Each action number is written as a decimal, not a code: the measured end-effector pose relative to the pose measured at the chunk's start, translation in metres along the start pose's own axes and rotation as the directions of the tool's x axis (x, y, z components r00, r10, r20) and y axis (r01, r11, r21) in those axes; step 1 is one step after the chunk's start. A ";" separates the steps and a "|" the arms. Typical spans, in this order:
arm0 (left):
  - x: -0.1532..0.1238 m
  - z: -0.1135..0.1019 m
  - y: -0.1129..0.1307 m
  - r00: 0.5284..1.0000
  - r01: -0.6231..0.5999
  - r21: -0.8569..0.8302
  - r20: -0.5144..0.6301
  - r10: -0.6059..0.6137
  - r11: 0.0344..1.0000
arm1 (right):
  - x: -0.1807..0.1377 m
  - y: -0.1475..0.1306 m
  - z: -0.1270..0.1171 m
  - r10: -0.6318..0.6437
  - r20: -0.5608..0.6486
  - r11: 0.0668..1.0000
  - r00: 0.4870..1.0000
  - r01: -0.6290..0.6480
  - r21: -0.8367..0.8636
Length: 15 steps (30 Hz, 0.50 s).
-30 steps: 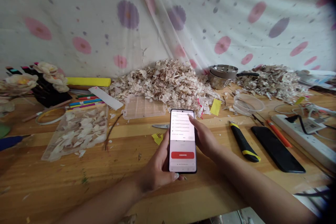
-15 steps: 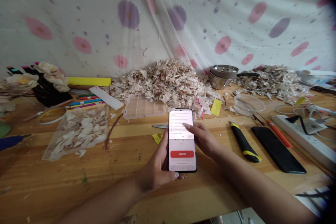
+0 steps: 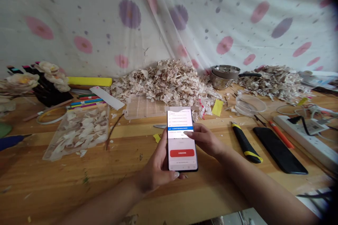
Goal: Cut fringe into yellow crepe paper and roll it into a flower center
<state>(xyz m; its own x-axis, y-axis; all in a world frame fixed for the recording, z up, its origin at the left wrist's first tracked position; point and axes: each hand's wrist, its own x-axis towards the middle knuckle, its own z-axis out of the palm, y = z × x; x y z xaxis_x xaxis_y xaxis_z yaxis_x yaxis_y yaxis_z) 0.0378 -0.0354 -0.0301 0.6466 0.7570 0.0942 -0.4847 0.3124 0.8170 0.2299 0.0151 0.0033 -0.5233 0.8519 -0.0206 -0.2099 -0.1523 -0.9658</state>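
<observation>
A smartphone (image 3: 181,145) is held upright over the wooden table, its lit screen towards me. The screen shows a white pop-up list with one row in blue and a red button lower down. My left hand (image 3: 158,168) wraps round the phone's left edge and lower end, thumb across the bottom. From the right, my right hand (image 3: 207,140) closes about the phone's side edge. Its thumb reaches over the screen just below the blue row, and the other fingers are partly hidden behind the phone.
A large heap of pale, dry petal-like flakes (image 3: 169,81) lies behind the phone. To the left is a clear plastic tray of flakes (image 3: 88,126). At right are a black-and-yellow cutter knife (image 3: 245,142), a second black phone (image 3: 280,150) and a white power strip (image 3: 311,140).
A row in the pop-up list has turned blue. My right thumb has moved down the screen a little. The phone has shifted slightly left, still in my left hand.
</observation>
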 end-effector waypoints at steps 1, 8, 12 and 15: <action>0.000 -0.001 -0.001 1.000 -0.009 0.002 0.006 0.009 1.000 | 0.000 0.001 0.000 0.004 -0.011 1.000 1.000 -0.004 0.010; 0.000 -0.001 -0.002 0.998 -0.036 0.016 0.053 0.035 0.999 | 0.004 0.004 0.002 0.074 -0.132 0.972 0.988 -0.042 0.233; 0.000 0.002 0.001 0.999 -0.024 0.041 0.045 0.022 0.999 | 0.005 0.005 0.006 0.075 -0.180 0.970 0.981 -0.031 0.240; 0.000 0.003 0.002 0.999 -0.015 0.052 0.039 0.013 0.999 | 0.005 0.007 0.007 0.054 -0.198 0.977 0.979 -0.010 0.214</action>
<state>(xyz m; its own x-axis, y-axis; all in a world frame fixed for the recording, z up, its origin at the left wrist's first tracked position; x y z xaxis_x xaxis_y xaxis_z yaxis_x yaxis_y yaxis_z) 0.0388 -0.0363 -0.0263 0.6630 0.7379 0.1265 -0.4630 0.2714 0.8438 0.2205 0.0146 -0.0015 -0.3600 0.9248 -0.1230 -0.3767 -0.2647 -0.8877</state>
